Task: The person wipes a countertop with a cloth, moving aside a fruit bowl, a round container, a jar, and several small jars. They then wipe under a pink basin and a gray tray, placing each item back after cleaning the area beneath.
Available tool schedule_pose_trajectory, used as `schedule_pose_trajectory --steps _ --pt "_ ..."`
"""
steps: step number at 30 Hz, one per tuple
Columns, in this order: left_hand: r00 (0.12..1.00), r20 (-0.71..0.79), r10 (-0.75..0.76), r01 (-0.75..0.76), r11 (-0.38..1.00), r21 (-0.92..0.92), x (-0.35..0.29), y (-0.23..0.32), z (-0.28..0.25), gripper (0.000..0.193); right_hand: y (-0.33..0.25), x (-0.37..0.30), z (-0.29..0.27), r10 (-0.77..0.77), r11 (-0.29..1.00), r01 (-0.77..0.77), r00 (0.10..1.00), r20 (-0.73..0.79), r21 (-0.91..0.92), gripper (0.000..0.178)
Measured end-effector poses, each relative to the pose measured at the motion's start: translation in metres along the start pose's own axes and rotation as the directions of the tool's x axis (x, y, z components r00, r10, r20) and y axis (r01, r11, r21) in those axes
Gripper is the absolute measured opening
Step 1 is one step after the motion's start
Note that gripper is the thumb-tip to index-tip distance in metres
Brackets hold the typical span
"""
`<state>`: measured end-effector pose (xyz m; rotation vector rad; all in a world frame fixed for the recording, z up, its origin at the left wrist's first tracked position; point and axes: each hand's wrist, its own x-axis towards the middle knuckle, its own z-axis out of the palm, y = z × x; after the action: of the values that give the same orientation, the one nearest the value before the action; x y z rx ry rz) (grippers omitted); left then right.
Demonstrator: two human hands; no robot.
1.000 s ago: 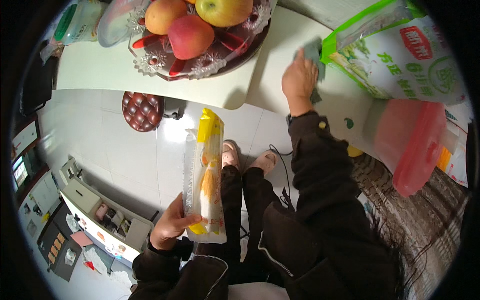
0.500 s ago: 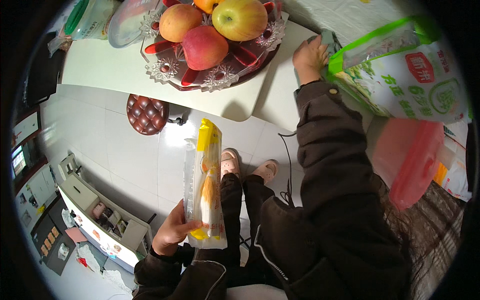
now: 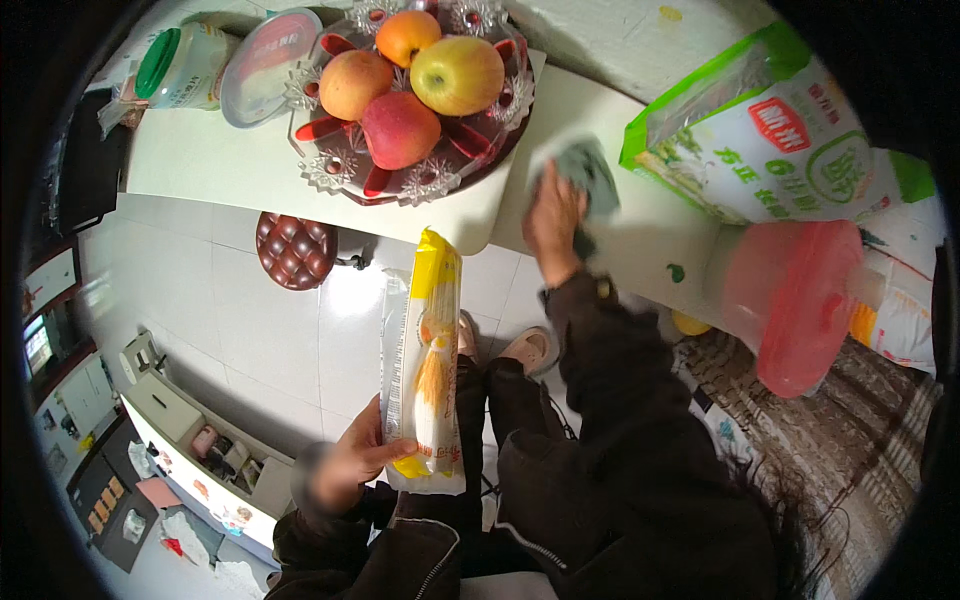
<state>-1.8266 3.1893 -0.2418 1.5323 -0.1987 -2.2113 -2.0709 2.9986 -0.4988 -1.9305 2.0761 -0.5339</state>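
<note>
Pale tiled floor [image 3: 260, 330] with a tufted brown stool [image 3: 296, 250]; above it, one white tabletop [image 3: 220, 150] with a rounded near right corner, and a second white surface [image 3: 655, 245] adjoining on the right; left hand [image 3: 352, 458]: thumb across the front, pinching the lower end of one long yellow-and-clear package [image 3: 430, 365], held in front of the tabletop's near edge; right hand [image 3: 553, 220]: blurred, upon one grey-green cloth [image 3: 596, 178] on the second surface, just beside the rounded corner; cannot tell whether its fingers close on the cloth or only press it; toward the tabletop's right edge, one glass fruit dish [image 3: 428, 182] bearing four fruits [image 3: 400, 131]; right of the cloth, one green-and-white bag [image 3: 770, 150]; nearer the near edge, one pink-lidded container [image 3: 805, 310].
</note>
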Motion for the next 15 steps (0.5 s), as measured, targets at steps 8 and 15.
schedule_pose_trajectory --steps 8,15 --pt "0.998 0.044 -0.054 0.048 0.989 0.143 0.022 -0.001 -0.001 0.072 0.019 0.084 0.002 0.081 0.996 -0.090 0.954 -0.290 -0.020 0.045" --pt "0.993 0.110 0.040 -0.056 0.987 0.148 0.029 0.015 0.020 0.074 -0.036 -0.033 -0.016 0.067 0.934 -0.047 0.997 0.044 -0.355 0.053"
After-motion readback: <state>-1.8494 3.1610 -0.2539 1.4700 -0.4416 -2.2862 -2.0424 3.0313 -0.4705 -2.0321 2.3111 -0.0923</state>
